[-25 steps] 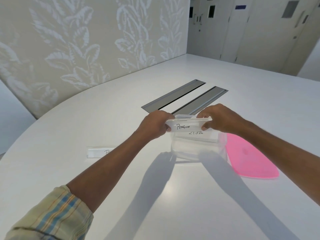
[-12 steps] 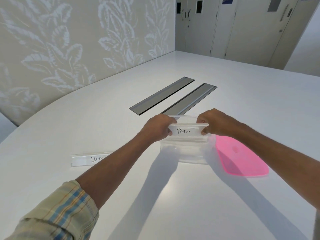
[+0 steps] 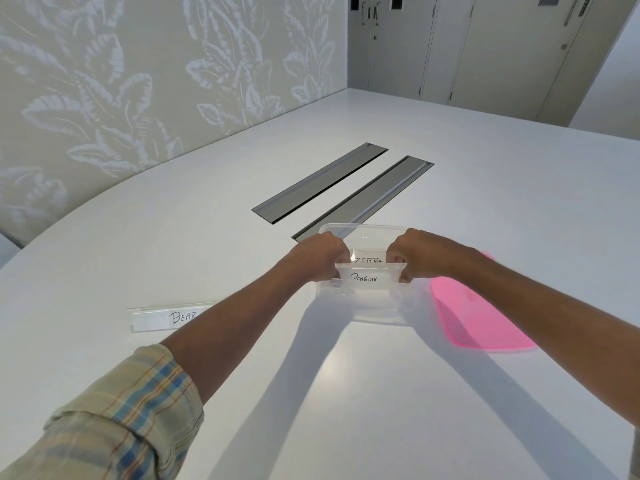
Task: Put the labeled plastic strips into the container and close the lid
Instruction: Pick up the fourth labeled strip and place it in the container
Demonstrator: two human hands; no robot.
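A clear plastic container (image 3: 367,308) stands on the white table in front of me. My left hand (image 3: 320,256) and my right hand (image 3: 414,254) each grip one end of the strip labeled PENGUIN (image 3: 369,278), which sits low inside the container by its near wall. Behind it in the container lies the strip labeled ZEBRA (image 3: 370,260). A third strip labeled BEAR (image 3: 162,318) rests on the table to the left, partly hidden by my left forearm. The pink lid (image 3: 474,317) lies flat to the right of the container.
Two long grey cable flaps (image 3: 360,188) are set into the table (image 3: 173,237) just behind the container. A leaf-patterned wall curves along the left edge of the table. Doors stand at the far end of the room.
Both hands have lowered the PENGUIN strip from above the rim down into the container. The view has shifted, so the BEAR strip's label now shows.
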